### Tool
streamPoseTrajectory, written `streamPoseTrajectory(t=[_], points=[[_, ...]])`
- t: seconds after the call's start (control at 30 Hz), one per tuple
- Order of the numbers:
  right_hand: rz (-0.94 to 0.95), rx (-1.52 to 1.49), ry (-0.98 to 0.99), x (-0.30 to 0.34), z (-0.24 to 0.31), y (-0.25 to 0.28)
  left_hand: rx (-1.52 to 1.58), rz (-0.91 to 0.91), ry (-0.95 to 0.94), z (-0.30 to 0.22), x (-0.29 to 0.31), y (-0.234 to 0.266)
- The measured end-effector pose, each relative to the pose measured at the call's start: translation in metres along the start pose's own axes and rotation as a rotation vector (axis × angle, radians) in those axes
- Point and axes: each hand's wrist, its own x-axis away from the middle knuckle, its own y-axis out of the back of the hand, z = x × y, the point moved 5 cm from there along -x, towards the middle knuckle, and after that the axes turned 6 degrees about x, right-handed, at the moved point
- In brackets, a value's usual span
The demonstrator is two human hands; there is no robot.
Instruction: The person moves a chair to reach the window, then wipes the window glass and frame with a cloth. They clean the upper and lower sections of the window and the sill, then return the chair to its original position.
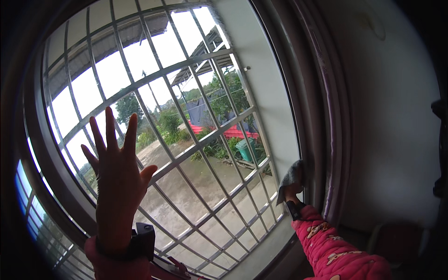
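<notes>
My left hand (114,177) is raised with its fingers spread in front of the window (205,186), with nothing in it. Whether its palm touches the glass I cannot tell. A black device is strapped to that wrist. Lower on the right, my right hand (292,189) is closed on a dark grey cloth (292,176) at the edge of the pane, beside the brown window frame (305,140). The cloth partly covers its fingers. A pink quilted sleeve covers my right arm.
Metal security bars (186,158) stand beyond the glass. On the lower frame lies a small red and dark object (177,266). To the right is a pale wall (387,116). Outside, a green bin (246,149) stands near plants and a red and dark-blue covering.
</notes>
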Motion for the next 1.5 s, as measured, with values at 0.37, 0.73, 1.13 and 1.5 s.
streamPoseTrajectory(t=[0.37,0.73,1.13,1.5], points=[[0.264,0.564,0.650,-0.100,0.399,-0.210,0.262,-0.012,-0.028,-0.003,0.083,0.029],[0.565,0.122,0.960,0.009,0.501,-0.191,0.204,-0.003,-0.066,-0.008,0.186,0.017],[0.743,0.497,0.681,0.151,0.203,-0.007,0.331,-0.050,-0.002,-0.019,0.233,0.001],[0.489,0.291,0.927,-0.019,0.567,-0.212,0.401,-0.073,-0.011,-0.030,0.218,0.032]])
